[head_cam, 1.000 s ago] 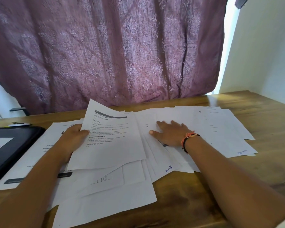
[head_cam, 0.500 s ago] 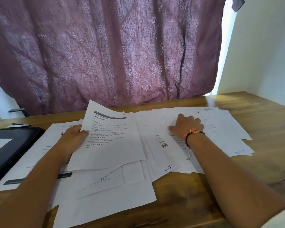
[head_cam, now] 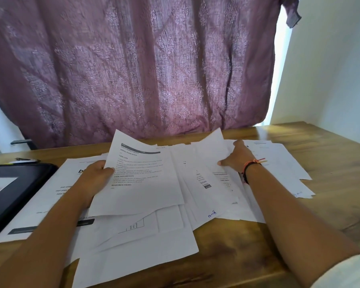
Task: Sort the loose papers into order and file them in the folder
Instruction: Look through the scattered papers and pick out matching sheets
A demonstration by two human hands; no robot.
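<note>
The wooden table (head_cam: 330, 215) carries loose white papers (head_cam: 143, 256), overlapping in a spread from 9 o'clock through the middle to 3 o'clock. The largest bare sheet reaches the near edge at 6 o'clock. A black folder (head_cam: 13, 196) lies flat at 9 o'clock, just beside the leftmost sheet. Behind it, at 10 o'clock, lies a small dark thing (head_cam: 26, 160), too small to name.

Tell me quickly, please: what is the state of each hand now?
Left hand: holds the printed sheet by its left edge.
Right hand: pinches a blank sheet, its far edge raised.
</note>
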